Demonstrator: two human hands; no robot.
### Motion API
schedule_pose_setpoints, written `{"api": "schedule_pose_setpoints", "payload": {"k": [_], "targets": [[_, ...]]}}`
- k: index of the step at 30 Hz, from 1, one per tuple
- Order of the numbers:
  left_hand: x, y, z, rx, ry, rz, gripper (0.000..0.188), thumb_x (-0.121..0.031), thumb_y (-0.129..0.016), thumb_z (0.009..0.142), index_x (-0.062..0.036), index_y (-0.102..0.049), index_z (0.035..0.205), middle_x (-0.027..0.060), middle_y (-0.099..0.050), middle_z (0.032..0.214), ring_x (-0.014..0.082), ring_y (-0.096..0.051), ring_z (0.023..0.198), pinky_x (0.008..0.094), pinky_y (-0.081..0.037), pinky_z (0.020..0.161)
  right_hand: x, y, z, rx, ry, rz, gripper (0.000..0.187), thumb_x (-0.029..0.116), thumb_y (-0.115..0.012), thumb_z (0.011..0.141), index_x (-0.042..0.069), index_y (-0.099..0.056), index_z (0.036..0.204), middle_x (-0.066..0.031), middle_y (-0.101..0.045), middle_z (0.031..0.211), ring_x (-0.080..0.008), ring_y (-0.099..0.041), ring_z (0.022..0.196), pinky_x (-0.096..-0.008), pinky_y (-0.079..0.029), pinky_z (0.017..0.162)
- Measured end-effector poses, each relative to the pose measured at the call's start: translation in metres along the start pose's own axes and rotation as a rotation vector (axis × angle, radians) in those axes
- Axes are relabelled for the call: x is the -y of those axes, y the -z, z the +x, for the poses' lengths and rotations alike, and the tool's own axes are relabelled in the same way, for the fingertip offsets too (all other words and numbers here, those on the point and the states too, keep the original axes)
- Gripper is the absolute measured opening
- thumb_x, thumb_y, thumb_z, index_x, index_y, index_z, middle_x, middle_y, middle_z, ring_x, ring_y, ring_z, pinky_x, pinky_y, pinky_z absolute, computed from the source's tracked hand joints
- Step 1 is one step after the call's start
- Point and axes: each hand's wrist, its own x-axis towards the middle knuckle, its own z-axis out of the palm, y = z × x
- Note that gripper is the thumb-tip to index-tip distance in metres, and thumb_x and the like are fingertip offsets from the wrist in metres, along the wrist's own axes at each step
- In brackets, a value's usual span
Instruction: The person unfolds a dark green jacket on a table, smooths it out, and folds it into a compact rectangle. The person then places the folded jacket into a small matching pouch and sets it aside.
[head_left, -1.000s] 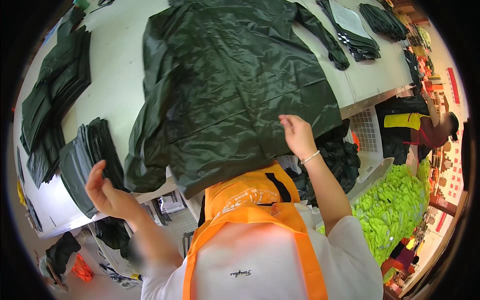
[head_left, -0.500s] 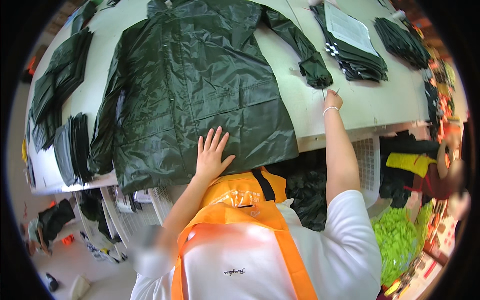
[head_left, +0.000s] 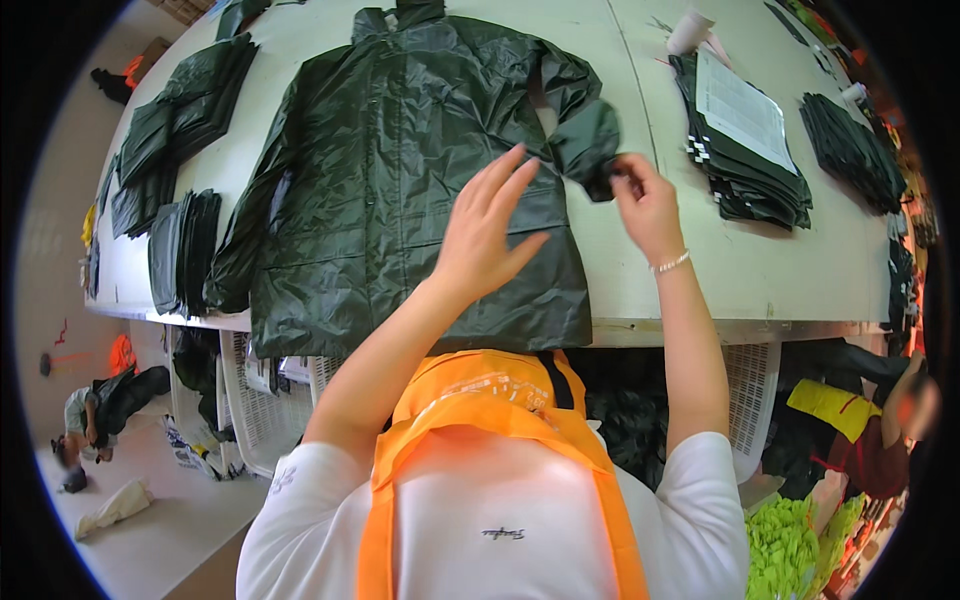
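Note:
A dark green, shiny waterproof jacket (head_left: 350,200) lies spread front up on the pale table, its collar at the far side and its hem at the near edge. My left hand (head_left: 490,230) is open over the jacket's right half, fingers stretched toward the sleeve. At the jacket's right, my right hand (head_left: 648,205) is closed on the cuff end of the sleeve (head_left: 588,145), which is bent inward and blurred by motion. Whether a small tool is also inside that hand is hidden.
Stacks of folded dark green pieces (head_left: 185,110) and upright dark pieces (head_left: 183,250) lie at the left. On the right are a dark stack with a paper sheet (head_left: 740,105), another dark stack (head_left: 850,150) and a white roll (head_left: 690,32). White plastic baskets (head_left: 750,400) stand under the table edge.
My left hand has lifted off the jacket's hem and moved up and right. The right hand, which showed a small pointed tool beside the cuff, now grips the cuff, and the sleeve has swung inward.

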Motion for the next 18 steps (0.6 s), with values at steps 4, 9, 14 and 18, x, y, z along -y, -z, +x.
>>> {"api": "schedule_pose_setpoints", "payload": {"k": [4,9,14,18], "targets": [[-0.004,-0.008,0.037,-0.049,-0.190,-0.018,0.050,-0.009,-0.077,0.064,-0.0076,-0.056,0.110,0.0102,-0.057,0.114,0.0274,-0.054,0.105,0.0383,-0.044,0.088,0.047,-0.013,-0.020,0.200,0.171,0.176,0.015,-0.005,-0.056,0.080,0.002,-0.061,0.093,-0.0035,-0.060,0.082,-0.0082,-0.050,0.062,-0.0215,-0.041,0.056],[0.012,0.000,0.023,-0.222,-0.013,-0.091,0.028,0.001,-0.078,0.056,-0.0054,-0.058,0.074,0.0054,-0.061,0.077,0.0233,-0.057,0.072,0.0321,-0.046,0.065,0.043,-0.028,-0.032,0.134,-0.138,0.464,0.020,0.001,-0.073,0.075,0.002,-0.063,0.092,0.0031,-0.056,0.080,-0.0031,-0.036,0.057,-0.0187,-0.033,0.053],[0.014,0.016,0.011,-0.126,-0.011,-0.001,0.028,-0.001,-0.077,0.056,-0.0073,-0.059,0.076,0.0039,-0.061,0.078,0.0224,-0.058,0.075,0.0317,-0.043,0.071,0.028,-0.032,-0.034,0.182,-0.054,0.354,0.011,0.003,-0.069,0.080,0.001,-0.062,0.088,0.0035,-0.056,0.075,-0.0026,-0.038,0.059,-0.0186,-0.035,0.054],[0.014,0.019,0.005,-0.110,-0.016,0.019,0.029,-0.002,-0.076,0.057,-0.0092,-0.061,0.080,0.0023,-0.062,0.079,0.0210,-0.058,0.077,0.0317,-0.041,0.074,0.035,-0.029,-0.030,0.229,-0.085,0.374,0.008,0.007,-0.063,0.087,0.000,-0.060,0.086,0.0042,-0.052,0.069,-0.0031,-0.041,0.062,-0.0185,-0.036,0.056]]}}
